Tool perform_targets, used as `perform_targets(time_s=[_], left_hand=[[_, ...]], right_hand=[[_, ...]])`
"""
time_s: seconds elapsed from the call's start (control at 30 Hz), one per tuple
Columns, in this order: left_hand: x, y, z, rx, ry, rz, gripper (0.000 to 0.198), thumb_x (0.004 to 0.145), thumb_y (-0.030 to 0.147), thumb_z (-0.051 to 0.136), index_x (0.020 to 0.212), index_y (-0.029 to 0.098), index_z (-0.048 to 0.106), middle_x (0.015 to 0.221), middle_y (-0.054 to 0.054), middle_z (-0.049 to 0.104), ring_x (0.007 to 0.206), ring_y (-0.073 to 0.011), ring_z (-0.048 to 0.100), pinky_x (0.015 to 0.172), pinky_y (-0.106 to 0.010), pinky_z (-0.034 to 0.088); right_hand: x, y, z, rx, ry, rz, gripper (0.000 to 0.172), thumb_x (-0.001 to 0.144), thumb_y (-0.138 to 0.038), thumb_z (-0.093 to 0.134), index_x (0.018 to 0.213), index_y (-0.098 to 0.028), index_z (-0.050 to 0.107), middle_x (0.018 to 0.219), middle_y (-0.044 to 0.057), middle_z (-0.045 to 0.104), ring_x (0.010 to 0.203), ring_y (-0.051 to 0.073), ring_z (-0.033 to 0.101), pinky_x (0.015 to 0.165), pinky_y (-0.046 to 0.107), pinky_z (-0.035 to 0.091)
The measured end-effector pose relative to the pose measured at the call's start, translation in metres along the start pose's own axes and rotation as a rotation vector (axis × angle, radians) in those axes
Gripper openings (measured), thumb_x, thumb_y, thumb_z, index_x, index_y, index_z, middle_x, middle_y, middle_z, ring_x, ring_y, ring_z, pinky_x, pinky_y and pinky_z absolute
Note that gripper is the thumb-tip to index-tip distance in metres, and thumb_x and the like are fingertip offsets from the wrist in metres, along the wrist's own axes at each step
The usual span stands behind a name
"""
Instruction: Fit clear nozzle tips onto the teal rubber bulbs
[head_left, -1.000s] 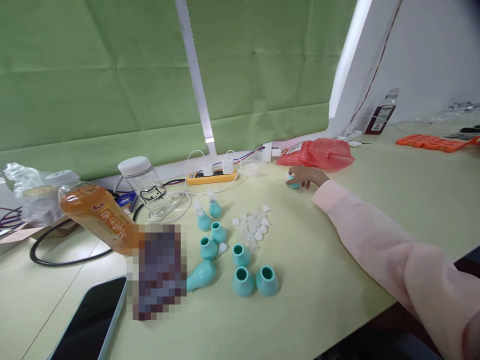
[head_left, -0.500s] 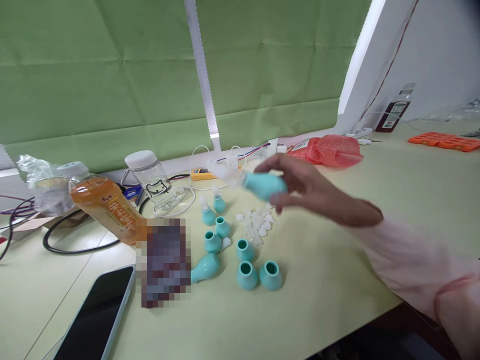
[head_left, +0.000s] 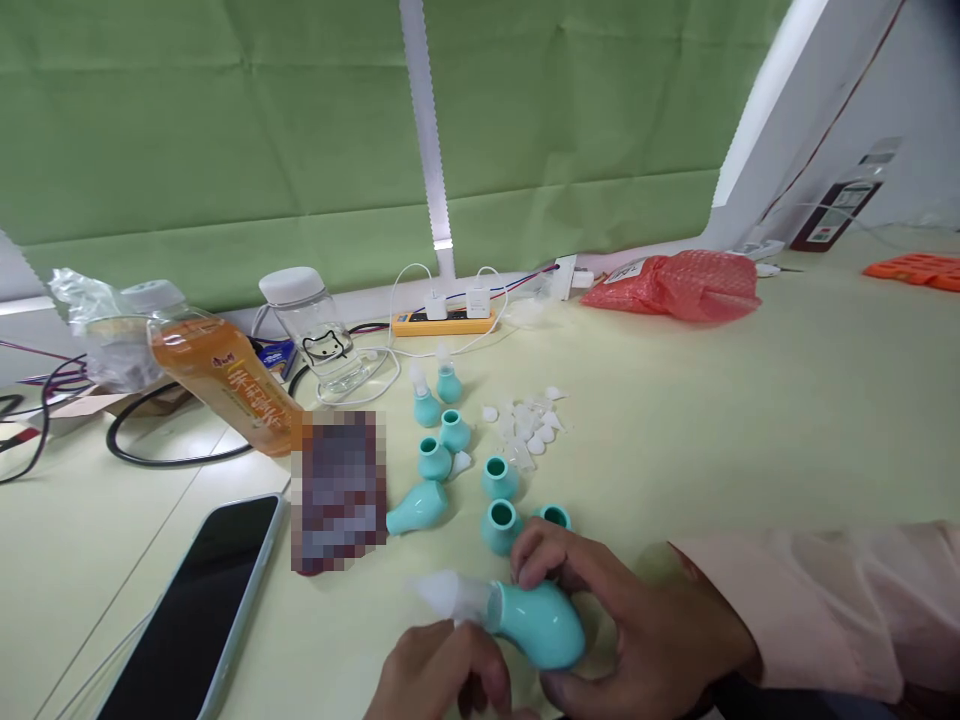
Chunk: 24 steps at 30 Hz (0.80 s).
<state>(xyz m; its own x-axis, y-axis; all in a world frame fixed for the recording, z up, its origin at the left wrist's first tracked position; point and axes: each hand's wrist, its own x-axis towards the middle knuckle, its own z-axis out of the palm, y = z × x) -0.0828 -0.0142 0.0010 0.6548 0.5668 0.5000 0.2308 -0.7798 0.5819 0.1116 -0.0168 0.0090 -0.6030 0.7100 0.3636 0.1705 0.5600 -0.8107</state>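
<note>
A turquoise bulb aspirator with a clear nozzle and a whitish soft tip lies nearly sideways, low in the head view. My right hand grips its bulb, fingers over the top and thumb below. Curled fingers of my left hand meet the underside of the nozzle; whether they pinch it or a small piece is hidden. Just beyond stand several open turquoise bulbs, one partly covered by my right hand. Another turquoise bulb lies on its side. Farther back are two bulbs with nozzles fitted.
Small clear and white plastic parts lie in a loose pile. On the left are a phone, an orange drink bottle and a clear bottle. A power strip and red bubble wrap lie along the back.
My right hand has brought the aspirator from above the back of the table down to the near edge. My left hand has come into view beside its nozzle. The view has shifted slightly.
</note>
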Motion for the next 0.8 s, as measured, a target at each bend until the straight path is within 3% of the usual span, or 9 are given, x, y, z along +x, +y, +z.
perform_targets(time_s=[0.1, 0.17, 0.23, 0.3, 0.5, 0.7, 0.8], left_hand=[[0.008, -0.007, -0.004, 0.464, 0.11, 0.433, 0.013, 0.078, 0.024, 0.043, 0.086, 0.02, 0.053, 0.041, 0.004, 0.047, 0.036, -0.009, 0.044, 0.04, -0.021, 0.042], [0.008, -0.011, -0.003, 0.666, 0.048, 0.494, 0.022, 0.075, 0.02, 0.043, 0.093, 0.015, 0.055, 0.042, 0.002, 0.05, 0.036, -0.0108, 0.047, 0.041, -0.024, 0.044], [0.009, -0.013, -0.001, 0.707, 0.0, 0.43, 0.028, 0.074, 0.022, 0.04, 0.094, 0.009, 0.055, 0.053, -0.006, 0.059, 0.047, -0.0154, 0.055, 0.044, -0.027, 0.046], [0.01, -0.014, -0.001, 0.652, 0.032, 0.384, 0.031, 0.075, 0.024, 0.037, 0.094, 0.007, 0.054, 0.063, -0.011, 0.062, 0.056, -0.019, 0.058, 0.046, -0.03, 0.047], [0.014, -0.011, -0.008, 0.399, -0.029, 0.174, 0.019, 0.075, 0.02, 0.044, 0.091, 0.012, 0.053, 0.058, -0.004, 0.056, 0.049, -0.0138, 0.05, 0.043, -0.024, 0.041], [0.014, -0.015, -0.006, 0.269, -0.032, -0.034, 0.019, 0.074, 0.017, 0.047, 0.093, 0.017, 0.053, 0.062, -0.002, 0.05, 0.056, -0.0139, 0.048, 0.048, -0.024, 0.039], [0.013, -0.018, -0.003, 0.219, -0.038, -0.106, 0.021, 0.075, 0.016, 0.045, 0.095, 0.019, 0.051, 0.068, -0.003, 0.051, 0.061, -0.0144, 0.049, 0.052, -0.025, 0.04]], right_hand=[[0.001, 0.004, 0.002, -0.014, -0.115, -0.062, 0.046, 0.066, -0.022, 0.056, 0.102, -0.022, 0.028, 0.098, 0.008, 0.044, 0.092, 0.018, 0.047, 0.079, 0.03, 0.041], [0.002, 0.007, 0.003, -0.071, -0.196, 0.013, 0.045, 0.068, -0.025, 0.054, 0.105, -0.019, 0.029, 0.101, 0.011, 0.045, 0.092, 0.019, 0.048, 0.078, 0.031, 0.042], [0.005, 0.011, 0.003, -0.123, -0.248, 0.073, 0.049, 0.067, -0.03, 0.056, 0.106, -0.015, 0.03, 0.099, 0.013, 0.047, 0.087, 0.019, 0.051, 0.074, 0.031, 0.044], [0.009, 0.015, 0.0, -0.14, -0.285, 0.059, 0.053, 0.066, -0.033, 0.057, 0.107, -0.012, 0.031, 0.098, 0.013, 0.047, 0.083, 0.018, 0.052, 0.07, 0.03, 0.045], [0.019, 0.025, -0.015, -0.195, -0.35, -0.029, 0.073, 0.071, -0.034, 0.054, 0.125, -0.008, 0.014, 0.12, 0.018, 0.037, 0.107, 0.022, 0.041, 0.087, 0.034, 0.037], [0.028, 0.038, -0.029, -0.304, -0.352, 0.023, 0.068, 0.081, -0.039, 0.041, 0.132, -0.013, 0.004, 0.136, 0.014, 0.017, 0.124, 0.02, 0.019, 0.1, 0.036, 0.022], [0.036, 0.049, -0.041, -0.33, -0.351, 0.073, 0.062, 0.082, -0.039, 0.038, 0.132, -0.015, 0.01, 0.137, 0.01, 0.017, 0.124, 0.019, 0.019, 0.1, 0.037, 0.021]])
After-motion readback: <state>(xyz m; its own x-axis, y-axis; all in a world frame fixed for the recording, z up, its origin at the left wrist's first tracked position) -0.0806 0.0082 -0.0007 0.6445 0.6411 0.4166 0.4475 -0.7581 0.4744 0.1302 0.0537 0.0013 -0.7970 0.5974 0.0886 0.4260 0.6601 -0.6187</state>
